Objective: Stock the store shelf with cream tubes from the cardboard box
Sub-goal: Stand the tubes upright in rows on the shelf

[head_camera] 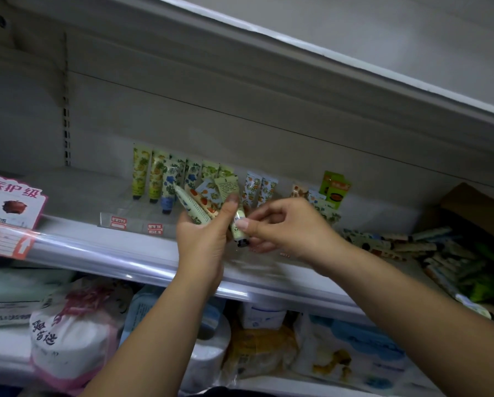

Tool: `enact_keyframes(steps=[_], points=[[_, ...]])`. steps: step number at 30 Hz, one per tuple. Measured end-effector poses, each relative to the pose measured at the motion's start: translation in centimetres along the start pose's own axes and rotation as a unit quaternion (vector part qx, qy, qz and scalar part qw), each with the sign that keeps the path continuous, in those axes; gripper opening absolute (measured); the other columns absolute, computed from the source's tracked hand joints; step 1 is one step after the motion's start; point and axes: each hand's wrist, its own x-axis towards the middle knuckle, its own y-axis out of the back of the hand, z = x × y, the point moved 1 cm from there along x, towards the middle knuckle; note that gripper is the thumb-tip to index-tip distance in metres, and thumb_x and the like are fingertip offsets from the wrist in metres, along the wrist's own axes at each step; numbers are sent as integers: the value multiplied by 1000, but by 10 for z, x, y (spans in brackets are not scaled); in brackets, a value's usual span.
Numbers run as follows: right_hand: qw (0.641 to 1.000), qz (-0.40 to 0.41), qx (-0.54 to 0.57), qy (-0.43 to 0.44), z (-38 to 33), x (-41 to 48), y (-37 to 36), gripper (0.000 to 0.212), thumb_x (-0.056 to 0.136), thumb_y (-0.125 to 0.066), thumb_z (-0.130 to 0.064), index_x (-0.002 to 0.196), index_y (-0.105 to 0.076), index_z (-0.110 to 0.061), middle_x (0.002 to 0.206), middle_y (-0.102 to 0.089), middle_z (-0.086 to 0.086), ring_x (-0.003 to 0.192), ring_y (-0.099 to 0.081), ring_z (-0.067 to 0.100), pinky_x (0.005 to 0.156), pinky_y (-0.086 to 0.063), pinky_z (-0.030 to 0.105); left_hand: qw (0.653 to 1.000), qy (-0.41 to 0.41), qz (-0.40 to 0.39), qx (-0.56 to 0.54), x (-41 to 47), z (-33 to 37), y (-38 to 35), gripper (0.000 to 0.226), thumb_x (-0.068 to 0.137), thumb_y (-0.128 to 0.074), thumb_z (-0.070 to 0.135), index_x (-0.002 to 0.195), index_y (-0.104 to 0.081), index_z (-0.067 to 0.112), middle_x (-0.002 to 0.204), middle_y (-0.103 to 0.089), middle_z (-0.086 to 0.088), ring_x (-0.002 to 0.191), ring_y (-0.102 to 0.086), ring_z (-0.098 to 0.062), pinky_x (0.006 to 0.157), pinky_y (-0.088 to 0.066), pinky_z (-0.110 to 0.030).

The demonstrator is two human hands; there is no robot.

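My left hand (204, 242) grips a fanned bunch of cream tubes (203, 200) in front of the shelf (77, 190), thumb pressed up against them. My right hand (286, 227) pinches one pale green tube (238, 229) with a black cap at the bottom of that bunch. Behind the hands, several patterned tubes (154, 179) stand upright in a row against the shelf's back wall. At the right, the cardboard box (469, 207) lies on the shelf with a heap of loose tubes (412, 245) in it.
A pink promotional sign (11, 204) and price tags (118, 222) sit on the shelf's front rail. A green packet (336, 189) stands at the back right. The shelf below holds bagged paper rolls (68, 339) and other packs. Another shelf (354, 61) hangs overhead.
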Motion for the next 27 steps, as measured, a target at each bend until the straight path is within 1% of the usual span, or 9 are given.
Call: enact_keyframes(steps=[3,5,8,10,15,17,20,24,27], points=[[1000,13,-7,-14,2,-1,-6,34,74,-87,-18,93,-69,2,77,-74,15,72,-75,22,70,-64,38,999,-17,-18,28,-2,-1,1,89,51,-98,35,127,-61,10,109,-78,-8,102,-75,-29,93,-58,-55],[1000,9,11,-25,2,-2,-7,31,77,-85,-14,96,-67,3,84,-74,20,75,-75,23,71,-64,37,999,-25,-27,31,-3,-1,1,91,50,-99,38,128,-60,10,113,-77,-10,105,-74,-31,95,-57,-56],[998,-11,46,-41,2,-5,-3,31,88,-75,-12,111,-62,4,95,-75,21,84,-75,24,77,-63,37,999,-23,-26,20,-1,-2,3,87,54,-94,38,128,-60,8,112,-77,-9,104,-74,-29,95,-58,-54],[997,-24,61,-50,4,-6,1,33,94,-67,-12,121,-55,2,101,-74,21,92,-74,29,84,-61,41,1000,-14,-17,14,1,-3,5,77,57,-91,34,125,-62,11,107,-78,-4,104,-74,-26,95,-58,-50],[963,-82,219,-134,8,-14,9,29,102,-48,1,131,-47,-2,115,-68,29,95,-72,31,83,-60,37,999,-12,-27,28,4,-6,4,73,57,-91,31,122,-65,11,106,-78,-4,104,-74,-25,94,-58,-45],[952,-90,248,-156,10,-16,10,31,100,-50,0,131,-49,0,119,-66,30,96,-71,33,83,-59,37,998,-16,-36,38,4,-6,4,66,61,-90,27,120,-65,12,105,-78,-3,101,-74,-23,88,-59,-41],[956,-97,233,-153,15,-15,9,43,94,-64,-19,126,-55,9,119,-65,31,98,-69,35,83,-58,36,995,-25,-59,78,1,-7,6,47,68,-89,20,109,-65,19,95,-79,4,93,-75,-15,81,-57,-34],[967,-67,206,-137,22,-13,5,75,78,-75,-30,129,-50,18,104,-64,22,84,-69,24,67,-59,27,988,-37,-80,124,-3,-6,8,43,70,-89,24,106,-66,21,94,-79,9,90,-75,-10,79,-58,-30],[963,-53,223,-140,26,-8,5,63,80,-75,-29,122,-58,14,95,-67,17,78,-70,21,65,-58,26,988,-43,-74,127,-2,-6,7,35,76,-88,19,104,-66,22,91,-79,10,87,-75,-7,73,-57,-25]])
